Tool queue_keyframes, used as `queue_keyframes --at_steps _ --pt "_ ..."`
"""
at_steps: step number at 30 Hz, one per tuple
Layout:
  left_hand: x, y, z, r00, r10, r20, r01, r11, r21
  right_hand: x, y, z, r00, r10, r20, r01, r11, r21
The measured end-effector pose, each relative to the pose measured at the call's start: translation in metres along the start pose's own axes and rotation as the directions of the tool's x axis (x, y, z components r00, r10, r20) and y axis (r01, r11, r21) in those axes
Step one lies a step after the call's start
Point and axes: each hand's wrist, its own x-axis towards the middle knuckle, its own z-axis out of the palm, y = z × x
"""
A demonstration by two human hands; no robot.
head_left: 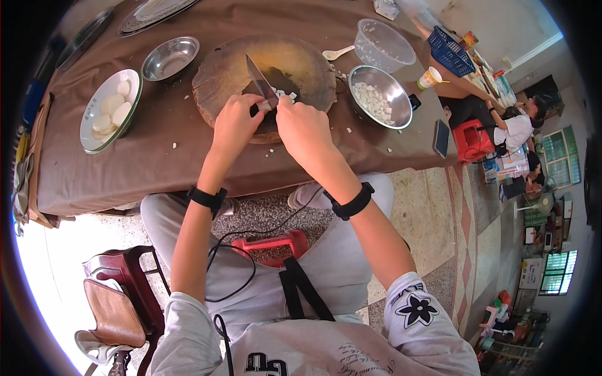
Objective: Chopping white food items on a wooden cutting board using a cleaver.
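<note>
A thick round wooden chopping board (307, 62) lies on the table, darkened and wet in its middle. My right hand (306, 128) is closed around the handle of a knife (258, 76), whose pointed blade slants away to the far left over the board. Beside the blade, my left hand (238, 122) pinches a small pale piece of white vegetable (264, 106), partly hidden by the fingers. Small white cubes (286, 95) lie on the board just beyond my right hand. Round white slices (113, 104) rest in a green-rimmed white dish (89, 133) at the left.
A steel bowl (400, 94) of white cubes stands right of the board, with a clear plastic tub (398, 45) and white spoon (340, 52) beyond. Another steel bowl (170, 57) sits far left. A phone (441, 138) lies near the right edge. Scraps dot the brown cloth (207, 164).
</note>
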Motion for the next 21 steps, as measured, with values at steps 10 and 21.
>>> queue_keyframes --at_steps 10,21 --pt "-0.003 0.001 -0.006 0.999 0.039 0.029 -0.040 0.999 0.027 0.022 0.013 -0.007 0.998 0.050 -0.022 -0.049 0.997 0.066" --pt "0.000 0.044 -0.024 0.975 0.177 -0.135 -0.173 0.984 0.041 -0.018 0.056 -0.032 0.921 0.257 0.294 -0.390 0.557 0.733"
